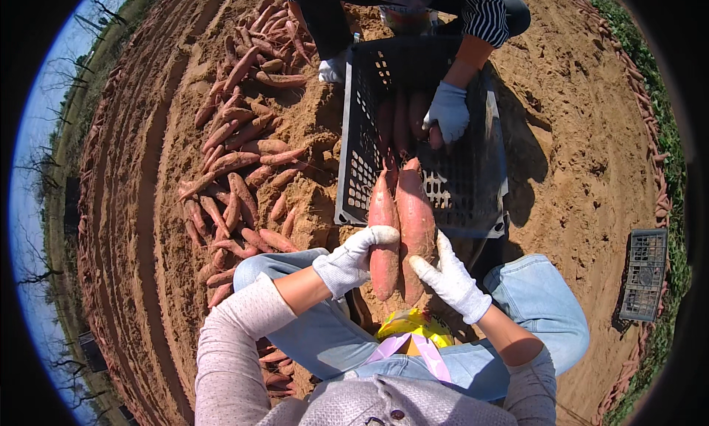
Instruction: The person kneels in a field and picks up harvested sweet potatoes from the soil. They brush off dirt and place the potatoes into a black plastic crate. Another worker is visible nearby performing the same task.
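My left hand (pixel 357 257), in a white glove, grips a long reddish sweet potato (pixel 383 237). Against it lies a thicker sweet potato (pixel 415 226), held in my right hand (pixel 450 276), gloved too. Both roots point away from me, their far tips over the near rim of a black plastic crate (pixel 424 231). Inside the crate, more sweet potatoes (pixel 401 121) lie at its far end. A co-worker's gloved hand (pixel 450 113) reaches in there and touches a root; the co-worker's other gloved hand (pixel 332 70) is at the crate's outer left side.
A long heap of sweet potatoes (pixel 232 160) lies on sandy soil left of the crate. A yellow plastic bag (pixel 415 326) sits between my knees. Another black crate (pixel 643 274) stands far right, beside a row of roots and green vines (pixel 673 149). The co-worker crouches opposite.
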Tool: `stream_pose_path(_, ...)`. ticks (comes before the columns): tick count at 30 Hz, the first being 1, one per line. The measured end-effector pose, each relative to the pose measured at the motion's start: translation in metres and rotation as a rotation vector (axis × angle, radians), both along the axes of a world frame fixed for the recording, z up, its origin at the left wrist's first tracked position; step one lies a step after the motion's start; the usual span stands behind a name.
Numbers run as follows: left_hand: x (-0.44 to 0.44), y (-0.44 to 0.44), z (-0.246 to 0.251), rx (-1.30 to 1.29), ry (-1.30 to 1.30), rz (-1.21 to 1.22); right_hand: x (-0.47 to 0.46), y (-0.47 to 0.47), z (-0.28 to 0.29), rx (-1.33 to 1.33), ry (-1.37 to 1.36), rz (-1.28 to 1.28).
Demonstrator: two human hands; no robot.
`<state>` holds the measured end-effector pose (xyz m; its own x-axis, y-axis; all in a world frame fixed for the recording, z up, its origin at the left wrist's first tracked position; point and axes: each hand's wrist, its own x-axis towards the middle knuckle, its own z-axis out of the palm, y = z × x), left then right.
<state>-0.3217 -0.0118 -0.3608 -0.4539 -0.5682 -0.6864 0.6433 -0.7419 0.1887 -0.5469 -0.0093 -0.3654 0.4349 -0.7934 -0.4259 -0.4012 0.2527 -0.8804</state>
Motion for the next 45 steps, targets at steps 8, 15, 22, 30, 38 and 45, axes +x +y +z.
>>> stream_pose_path(8, 0.002, 0.000, 0.006, -0.157, -0.024, -0.051, 0.005, 0.010, 0.012, -0.178, 0.106, 0.013)
stream_pose_path(15, 0.008, -0.006, 0.026, -0.345, 0.061, -0.141, 0.010, 0.008, 0.022, -0.158, -0.089, 0.009)
stream_pose_path(22, 0.003, -0.010, 0.033, -0.467, 0.072, -0.153, 0.010, 0.014, 0.019, -0.239, -0.089, -0.004)
stream_pose_path(30, -0.017, 0.005, 0.005, -0.161, -0.012, -0.167, 0.008, 0.012, 0.003, 0.092, -0.172, -0.151)
stream_pose_path(38, -0.006, -0.021, 0.033, -0.339, 0.076, 0.201, 0.000, -0.091, 0.073, 0.512, -0.489, -0.207)
stream_pose_path(45, 0.018, -0.058, 0.036, -0.188, 0.076, 0.567, 0.015, -0.224, -0.066, 0.420, 0.298, -0.432)
